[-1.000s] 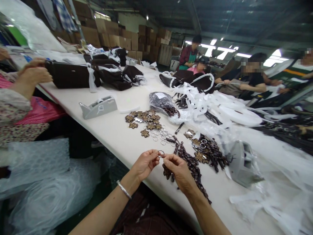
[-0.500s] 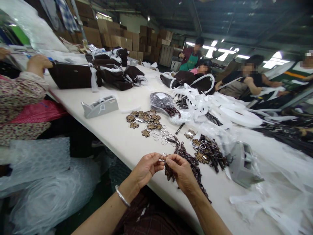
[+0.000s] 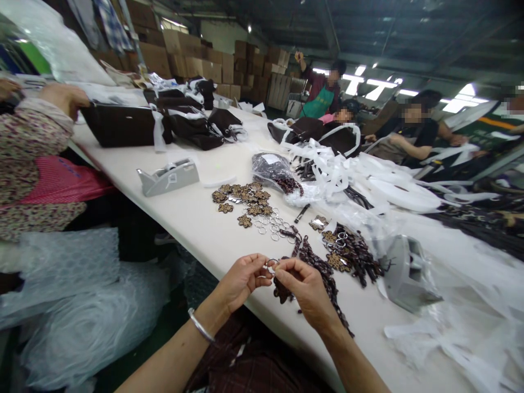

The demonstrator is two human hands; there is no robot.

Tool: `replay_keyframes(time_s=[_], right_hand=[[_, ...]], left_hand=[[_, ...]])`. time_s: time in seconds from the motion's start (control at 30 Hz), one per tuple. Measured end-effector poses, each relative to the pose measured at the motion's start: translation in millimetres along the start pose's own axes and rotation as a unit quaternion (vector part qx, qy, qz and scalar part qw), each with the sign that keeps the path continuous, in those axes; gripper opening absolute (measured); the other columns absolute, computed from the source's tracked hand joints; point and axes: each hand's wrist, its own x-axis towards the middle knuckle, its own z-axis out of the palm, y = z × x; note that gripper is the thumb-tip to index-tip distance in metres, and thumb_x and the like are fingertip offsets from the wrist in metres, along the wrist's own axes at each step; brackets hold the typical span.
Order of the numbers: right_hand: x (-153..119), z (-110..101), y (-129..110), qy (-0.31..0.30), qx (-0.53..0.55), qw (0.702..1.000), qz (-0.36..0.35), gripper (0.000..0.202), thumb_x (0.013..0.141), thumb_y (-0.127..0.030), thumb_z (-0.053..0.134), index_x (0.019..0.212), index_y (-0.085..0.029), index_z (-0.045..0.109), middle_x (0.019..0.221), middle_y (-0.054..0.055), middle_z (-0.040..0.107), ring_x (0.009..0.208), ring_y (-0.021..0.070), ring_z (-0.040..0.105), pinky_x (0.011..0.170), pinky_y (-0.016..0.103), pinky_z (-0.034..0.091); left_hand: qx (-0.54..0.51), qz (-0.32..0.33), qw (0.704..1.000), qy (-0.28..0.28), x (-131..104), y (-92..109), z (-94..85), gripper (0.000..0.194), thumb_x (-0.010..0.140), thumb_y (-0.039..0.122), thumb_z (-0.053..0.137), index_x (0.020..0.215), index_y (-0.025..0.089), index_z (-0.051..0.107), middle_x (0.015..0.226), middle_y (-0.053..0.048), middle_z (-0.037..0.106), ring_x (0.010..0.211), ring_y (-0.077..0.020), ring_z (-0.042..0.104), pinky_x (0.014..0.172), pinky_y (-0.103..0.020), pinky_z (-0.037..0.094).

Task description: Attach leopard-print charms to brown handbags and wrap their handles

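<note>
My left hand point(image 3: 244, 279) pinches a silver key ring point(image 3: 271, 263) between thumb and fingers at the table's near edge. Closed right against it, my right hand point(image 3: 306, 290) grips a dark brown charm point(image 3: 280, 292) that hangs below the ring; fingers partly hide where the two meet. Just beyond my hands lie loose key rings point(image 3: 273, 226) and a pile of leopard-patterned flower charms point(image 3: 256, 203). Dark braided straps point(image 3: 323, 268) spread beside and under my right hand. Farther right is a bunch of straps point(image 3: 358, 254) with rings and flower charms on it.
Grey tape dispensers stand at left point(image 3: 170, 177) and right point(image 3: 407, 273). A plastic bag of dark straps point(image 3: 275, 170), white ribbon point(image 3: 327, 164) and dark handbags point(image 3: 125, 125) lie on the table point(image 3: 192, 210). A co-worker's hand point(image 3: 65, 98) touches one bag. Bubble wrap point(image 3: 90, 316) lies lower left.
Both my hands have shifted slightly left, still pinching the ring and charm. At left, the co-worker's hand has moved on the handbag. A person at the back has raised an arm.
</note>
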Motion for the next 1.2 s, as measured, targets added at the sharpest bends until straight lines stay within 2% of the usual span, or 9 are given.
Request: replay_keyframes(time_s=[0.2, 0.3, 0.4, 0.53, 0.8, 0.9, 0.97, 1.07, 1.2], right_hand=[[0.9, 1.5, 0.0, -0.002, -0.014, 1.0, -0.01, 0.024, 0.078, -0.038, 0.074, 0.076, -0.017, 0.063, 0.061, 0.0, 0.064, 0.048, 0.0104, 0.056, 0.044, 0.021, 0.044], [0.4, 2.3, 1.0, -0.005, -0.001, 1.0, -0.009, 0.023, 0.077, -0.038, 0.074, 0.077, -0.017, 0.064, 0.065, 0.001, 0.065, 0.049, 0.0109, 0.057, 0.045, 0.021, 0.045], [-1.4, 2.8, 2.3, -0.004, 0.002, 1.0, -0.004, 0.023, 0.077, -0.039, 0.073, 0.077, -0.017, 0.064, 0.063, 0.0, 0.064, 0.049, 0.0113, 0.057, 0.045, 0.022, 0.045], [-3.1, 3.3, 2.8, 0.008, -0.002, 1.0, -0.006, 0.025, 0.077, -0.041, 0.074, 0.077, -0.017, 0.064, 0.06, 0.0, 0.062, 0.048, 0.0105, 0.055, 0.044, 0.021, 0.043], [-3.5, 4.1, 1.4, 0.009, -0.014, 1.0, -0.013, 0.024, 0.077, -0.04, 0.073, 0.076, -0.017, 0.065, 0.064, 0.001, 0.063, 0.048, 0.0111, 0.055, 0.044, 0.022, 0.043], [-4.7, 2.3, -3.4, -0.003, -0.064, 0.997, -0.051, 0.02, 0.077, -0.037, 0.073, 0.075, -0.018, 0.066, 0.073, 0.003, 0.066, 0.054, 0.0122, 0.057, 0.046, 0.023, 0.045], [-4.7, -0.6, -7.4, -0.025, -0.122, 0.988, -0.096, 0.015, 0.079, -0.033, 0.072, 0.073, -0.019, 0.068, 0.08, 0.004, 0.066, 0.064, 0.0148, 0.06, 0.053, 0.025, 0.049], [-2.5, -6.7, -10.9, -0.061, -0.19, 0.97, -0.136, 0.013, 0.082, -0.03, 0.068, 0.073, -0.021, 0.07, 0.08, 0.004, 0.066, 0.073, 0.0169, 0.061, 0.064, 0.027, 0.051], [0.8, -13.2, -7.8, -0.066, -0.196, 0.973, -0.103, 0.013, 0.084, -0.033, 0.066, 0.077, -0.021, 0.067, 0.079, 0.002, 0.064, 0.064, 0.0136, 0.059, 0.058, 0.025, 0.048]], left_hand=[[0.069, 0.057, 0.996, 0.005, -1.4, 0.9, 2.9, 0.029, 0.075, 0.037, 0.078, 0.078, 0.011, 0.065, 0.08, -0.003, 0.063, 0.065, -0.0079, 0.055, 0.058, -0.018, 0.047], [0.059, 0.075, 0.995, 0.017, -0.7, -0.3, 4.4, 0.03, 0.076, 0.037, 0.077, 0.076, 0.012, 0.062, 0.082, -0.003, 0.064, 0.066, -0.0081, 0.056, 0.063, -0.02, 0.048], [0.043, 0.069, 0.996, 0.023, -0.8, -1.4, 6.6, 0.033, 0.073, 0.038, 0.08, 0.074, 0.012, 0.06, 0.082, -0.003, 0.064, 0.068, -0.0088, 0.057, 0.065, -0.021, 0.049], [0.028, 0.06, 0.997, 0.03, -1.2, -2.0, 8.4, 0.035, 0.069, 0.037, 0.083, 0.071, 0.012, 0.059, 0.08, -0.002, 0.063, 0.065, -0.0078, 0.056, 0.061, -0.019, 0.049], [0.021, 0.045, 0.999, 0.021, -4.4, -1.3, 7.4, 0.031, 0.072, 0.037, 0.08, 0.076, 0.011, 0.063, 0.082, -0.004, 0.063, 0.066, -0.0075, 0.056, 0.058, -0.016, 0.05], [0.019, 0.022, 1.0, -0.005, -5.2, 2.4, 6.4, 0.034, 0.076, 0.044, 0.076, 0.082, 0.013, 0.063, 0.086, -0.005, 0.063, 0.064, -0.0083, 0.058, 0.055, -0.018, 0.051], [0.049, 0.004, 0.999, -0.023, -5.1, 5.9, 5.0, 0.033, 0.077, 0.044, 0.075, 0.08, 0.014, 0.062, 0.078, -0.003, 0.062, 0.06, -0.0088, 0.057, 0.053, -0.02, 0.052], [0.106, -0.007, 0.994, -0.026, -5.0, 10.9, 3.0, 0.03, 0.075, 0.038, 0.077, 0.075, 0.014, 0.06, 0.073, -0.002, 0.062, 0.062, -0.0107, 0.06, 0.059, -0.024, 0.055], [0.112, -0.003, 0.994, -0.009, -7.4, 12.7, 2.4, 0.024, 0.071, 0.029, 0.079, 0.072, 0.012, 0.062, 0.084, -0.004, 0.065, 0.073, -0.0126, 0.063, 0.074, -0.029, 0.056]])
